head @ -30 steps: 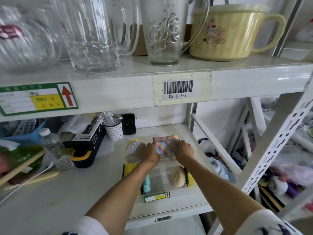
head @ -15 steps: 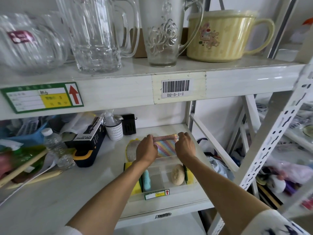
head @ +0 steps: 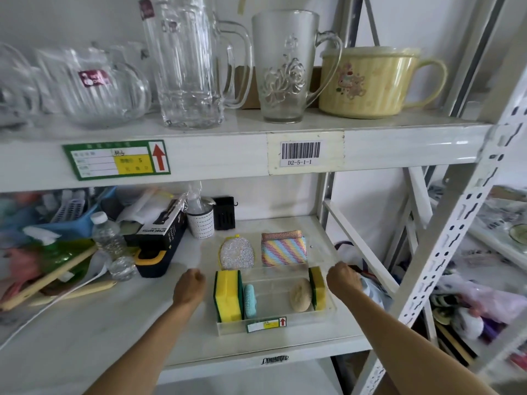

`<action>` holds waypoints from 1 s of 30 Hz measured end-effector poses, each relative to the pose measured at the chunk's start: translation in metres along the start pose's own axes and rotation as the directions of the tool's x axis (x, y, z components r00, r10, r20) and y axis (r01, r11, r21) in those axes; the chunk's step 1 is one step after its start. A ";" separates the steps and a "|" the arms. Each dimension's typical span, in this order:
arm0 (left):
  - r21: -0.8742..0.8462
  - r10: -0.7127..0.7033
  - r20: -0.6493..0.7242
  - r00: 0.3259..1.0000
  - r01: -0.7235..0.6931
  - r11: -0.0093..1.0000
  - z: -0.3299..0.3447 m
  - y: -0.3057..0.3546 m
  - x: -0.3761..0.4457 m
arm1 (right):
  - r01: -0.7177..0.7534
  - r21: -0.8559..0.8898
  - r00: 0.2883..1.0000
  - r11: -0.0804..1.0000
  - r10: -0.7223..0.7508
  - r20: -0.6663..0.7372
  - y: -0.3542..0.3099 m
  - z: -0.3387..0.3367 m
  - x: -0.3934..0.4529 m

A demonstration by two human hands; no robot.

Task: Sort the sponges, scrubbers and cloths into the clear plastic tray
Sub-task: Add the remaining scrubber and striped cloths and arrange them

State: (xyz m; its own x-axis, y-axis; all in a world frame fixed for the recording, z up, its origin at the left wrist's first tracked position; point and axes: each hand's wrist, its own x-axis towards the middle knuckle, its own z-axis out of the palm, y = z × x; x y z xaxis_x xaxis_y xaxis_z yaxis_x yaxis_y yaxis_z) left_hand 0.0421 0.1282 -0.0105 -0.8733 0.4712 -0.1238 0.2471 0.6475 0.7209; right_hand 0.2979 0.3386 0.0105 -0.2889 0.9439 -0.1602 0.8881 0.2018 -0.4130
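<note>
The clear plastic tray (head: 328, 307) sits on the lower shelf. At its back lie a rainbow-striped cloth (head: 283, 249) and a round silver scrubber (head: 236, 253). Its front holds a yellow-green sponge (head: 228, 296) at the left, a teal scrubber (head: 250, 300), a beige loofah pad (head: 300, 295) and another yellow-green sponge (head: 317, 283) at the right. My left hand (head: 189, 285) is a loose fist just left of the tray, holding nothing. My right hand (head: 343, 280) is a fist just right of the tray, also holding nothing.
Left of the tray stand a black box (head: 159, 238), a water bottle (head: 109, 240), a white cup (head: 201, 223) and wooden sticks (head: 48, 280). Glass jugs (head: 194, 61) and a yellow mug (head: 379, 81) stand on the upper shelf. A slanted white rack post (head: 456, 246) rises at the right.
Both hands let go of the rainbow-striped cloth, which now lies at the tray's back, and drew back to either side of the tray.
</note>
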 end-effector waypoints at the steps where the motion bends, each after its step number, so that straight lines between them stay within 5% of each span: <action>1: -0.061 -0.056 0.049 0.997 0.059 0.996 0.004 -0.007 -0.002 | 0.010 -0.016 0.999 1.000 -0.009 0.049 0.002 0.002 -0.001; 7: -0.399 -0.188 0.273 0.943 0.289 0.870 0.020 -0.003 -0.030 | -0.036 0.150 0.993 0.988 0.018 0.120 0.005 0.014 -0.002; 30: -0.336 -0.207 0.176 0.962 0.256 0.906 0.014 0.003 -0.035 | -0.072 0.141 0.995 0.987 0.061 0.075 -0.003 0.024 -0.003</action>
State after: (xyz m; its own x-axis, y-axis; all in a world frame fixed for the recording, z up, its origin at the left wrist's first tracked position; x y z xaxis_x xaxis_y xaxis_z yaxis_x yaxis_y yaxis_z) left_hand 0.0791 0.1228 -0.0136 -0.8179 0.4246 -0.3883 -0.1408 0.5067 0.8505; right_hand 0.2869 0.3292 -0.0094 -0.2598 0.9322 -0.2520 0.8471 0.0947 -0.5229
